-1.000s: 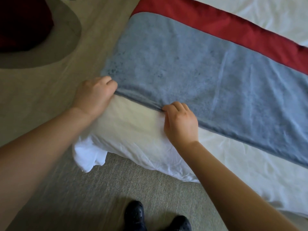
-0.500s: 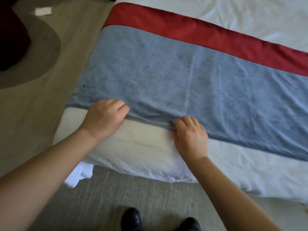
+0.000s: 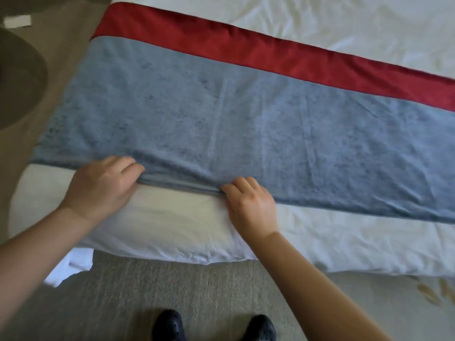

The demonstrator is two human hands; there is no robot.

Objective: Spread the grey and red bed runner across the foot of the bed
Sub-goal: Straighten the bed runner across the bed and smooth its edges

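1. Since 1.0 s ago both hands have shifted rightward along the near hem. The left hand was at the runner's left corner and is now inboard of it, with grey cloth showing to its left.
2. Bed [image 3: 172,230]: one, white cover, creased. Its foot edge faces the person, and a loose white sheet corner [image 3: 71,267] hangs at lower left.
3. Bed runner [image 3: 246,124]: one, lying flat on the foot of the bed. It has a wide blue-grey textured panel on the near side and a narrow red satin band along the far side. There are faint vertical fold creases mid-panel, and a strip of white cover shows between the hem and the foot edge.
4. Runner's long axis runs across the bed's width, slanting from upper left to lower right in view. Its left end sits at the bed's side edge and its right end runs out of frame.
5. Left hand [image 3: 103,185]: fingers curled, gripping the near hem. Right hand [image 3: 251,205]: thumb and curled fingers pinch the same hem just to the right. The hem is bunched into a small ridge between them.
6. Counts: two hands, two black shoes [image 3: 170,326] on beige carpet [image 3: 147,291], one white slip [image 3: 17,21] on the floor at top left.
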